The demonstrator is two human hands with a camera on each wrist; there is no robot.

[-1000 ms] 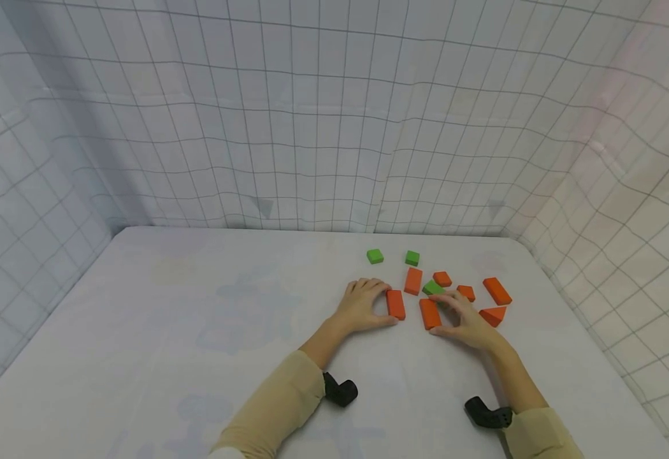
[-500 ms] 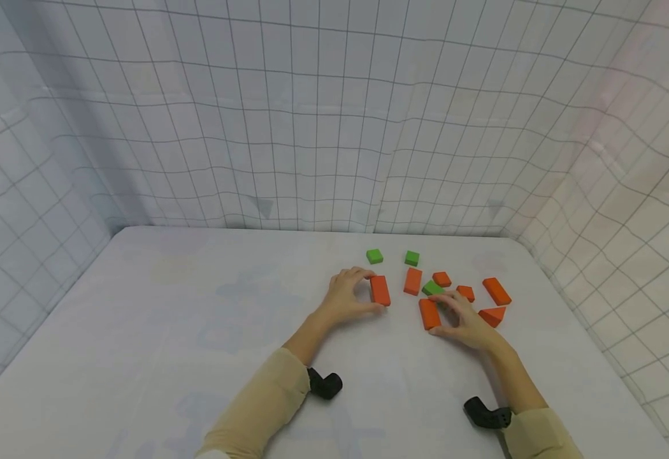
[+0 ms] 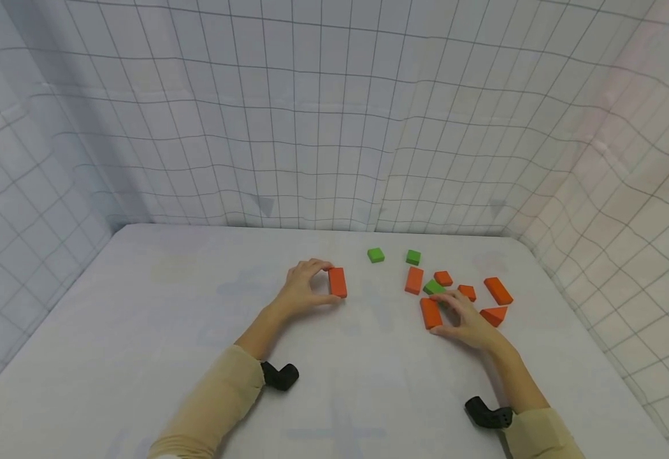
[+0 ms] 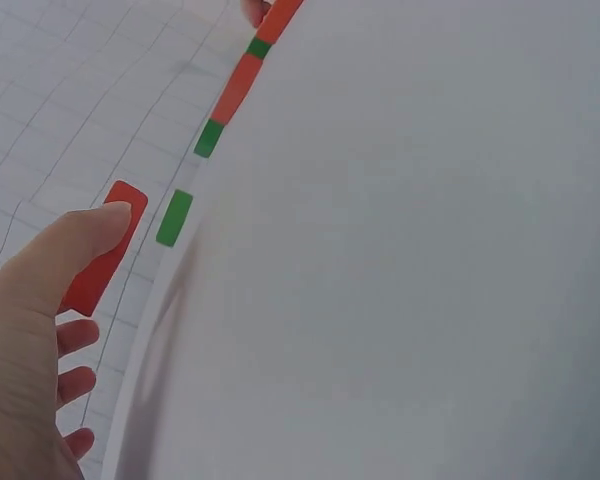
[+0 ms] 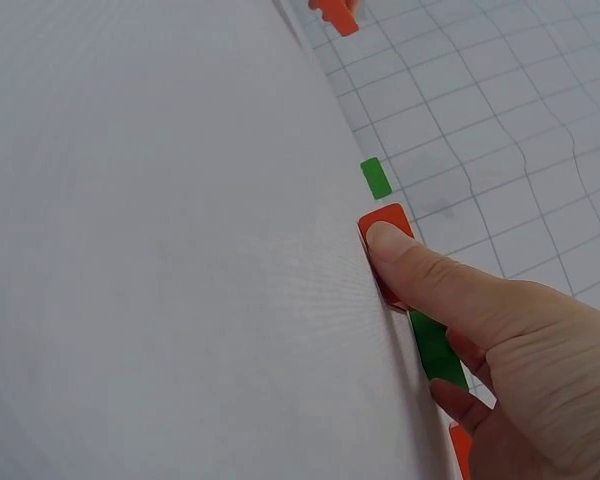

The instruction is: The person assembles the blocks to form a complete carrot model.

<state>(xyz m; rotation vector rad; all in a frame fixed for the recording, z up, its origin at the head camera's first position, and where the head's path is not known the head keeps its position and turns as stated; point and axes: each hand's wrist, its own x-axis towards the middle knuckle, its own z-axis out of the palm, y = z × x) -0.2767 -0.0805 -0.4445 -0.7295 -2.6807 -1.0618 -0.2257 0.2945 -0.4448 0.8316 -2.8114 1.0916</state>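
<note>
Half curled as I watch, the left hand pinches a red block, long axis near twelve-to-six, at ten o'clock from the orange block the likewise curled right hand pinches.

White surface; I see gridded white sheeting behind it and along both sides. Toward far edge: left green block, right green block, apart. Orange slab just in front of latter. Farther right I make out first small block, second small block, both orange, long orange block, orange wedge near it.
</note>
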